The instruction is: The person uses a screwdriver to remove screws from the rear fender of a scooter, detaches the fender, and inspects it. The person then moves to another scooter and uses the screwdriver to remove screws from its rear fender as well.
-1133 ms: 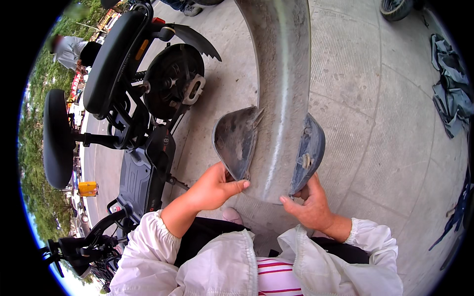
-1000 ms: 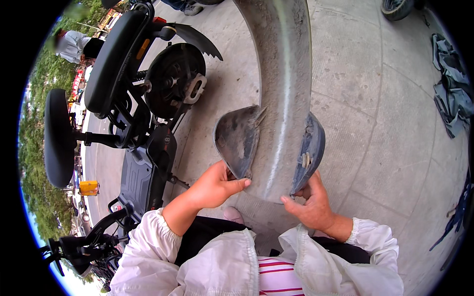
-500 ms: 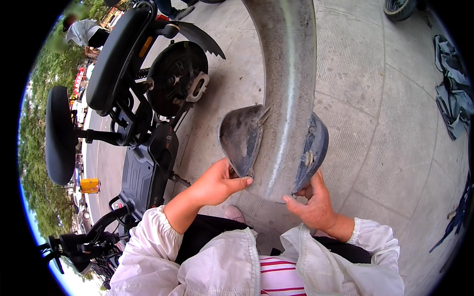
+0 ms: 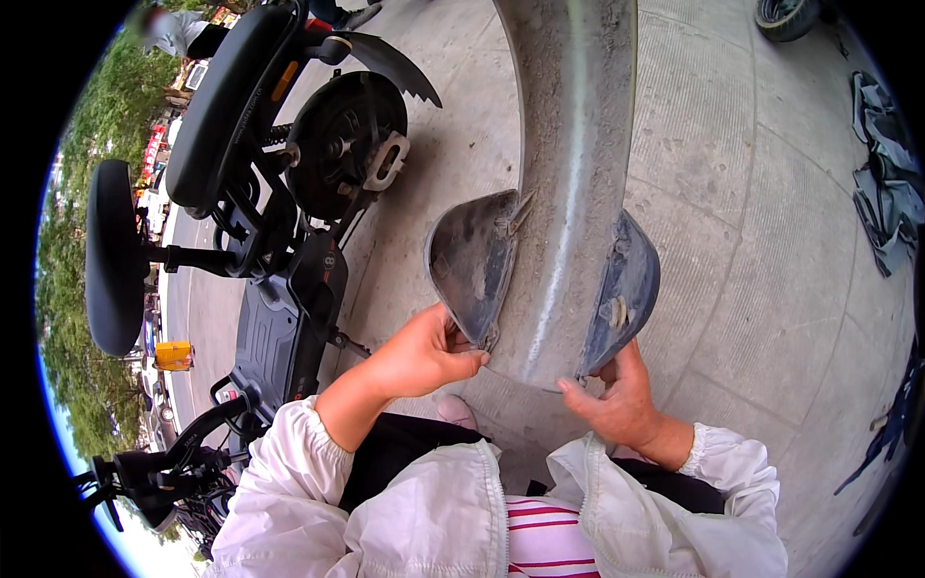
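A long, dirt-covered grey mudguard, with a pale streak down its middle, rises from between my hands to the top of the view. Dark side flaps flank its lower end, a left one and a right one with a small clip on it. My left hand grips the lower left corner, fingers curled behind the flap, thumb at its bottom edge. My right hand holds the lower right corner, fingers partly hidden under that flap. Just left stands a black electric scooter with a seat and exposed rear wheel.
Its deck and handlebar run down the left side. Paving lies under me. Dark cloth is at the right, a wheel at the upper right. A person is at the upper left, near a yellow box.
The mudguard and both my hands have shifted slightly rightward and upward in the view, with both hands keeping their hold.
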Demonstrator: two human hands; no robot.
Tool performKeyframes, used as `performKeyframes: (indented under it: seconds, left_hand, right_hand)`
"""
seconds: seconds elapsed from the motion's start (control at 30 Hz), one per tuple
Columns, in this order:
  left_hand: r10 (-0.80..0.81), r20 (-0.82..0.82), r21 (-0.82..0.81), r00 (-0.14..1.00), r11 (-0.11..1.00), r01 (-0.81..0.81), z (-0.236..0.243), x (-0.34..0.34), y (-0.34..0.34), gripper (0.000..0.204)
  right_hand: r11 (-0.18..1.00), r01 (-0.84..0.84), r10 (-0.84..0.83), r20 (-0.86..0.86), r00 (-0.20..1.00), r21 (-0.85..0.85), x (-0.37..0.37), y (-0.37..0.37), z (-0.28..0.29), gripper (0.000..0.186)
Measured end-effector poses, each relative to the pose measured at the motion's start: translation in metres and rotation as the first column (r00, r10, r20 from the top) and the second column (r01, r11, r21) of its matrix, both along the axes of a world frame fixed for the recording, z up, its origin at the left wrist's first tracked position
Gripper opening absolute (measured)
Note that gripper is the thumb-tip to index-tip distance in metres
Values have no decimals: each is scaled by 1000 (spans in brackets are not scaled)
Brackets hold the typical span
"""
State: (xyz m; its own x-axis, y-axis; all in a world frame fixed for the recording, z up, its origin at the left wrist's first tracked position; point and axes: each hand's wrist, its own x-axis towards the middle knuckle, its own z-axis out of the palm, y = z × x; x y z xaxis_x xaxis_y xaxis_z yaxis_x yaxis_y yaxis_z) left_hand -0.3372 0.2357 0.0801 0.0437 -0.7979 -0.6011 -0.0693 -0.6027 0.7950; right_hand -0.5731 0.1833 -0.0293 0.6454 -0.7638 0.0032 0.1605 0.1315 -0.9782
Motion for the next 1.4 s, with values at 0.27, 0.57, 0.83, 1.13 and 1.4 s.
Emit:
performKeyframes:
  seconds: [0.27,0.57,0.83,1.13,1.4]
  left_hand:
    - [34,-78,19,996,999,-33,-4,3,0,33]
    - [35,-102,23,994,999,-33,-6,5,-1,43]
    - [-14,-102,38,995,999,18,-12,12,1,52]
    - [3,-122,13,993,1000,-1,-12,10,1,54]
    - [-129,26,24,991,991,129,-3,5,-1,60]
  right_hand:
    - [1000,6,-6,-1,1000,6,2,-1,0,87]
    - [997,-31,33,-35,999,68,1,-3,2,78]
    - [992,-11,11,-4,1000,123,3,0,-3,77]
    - [990,4,-3,-7,1000,138,4,4,-12,74]
    - [962,23,-20,-13,1000,270,1,-1,-3,51]
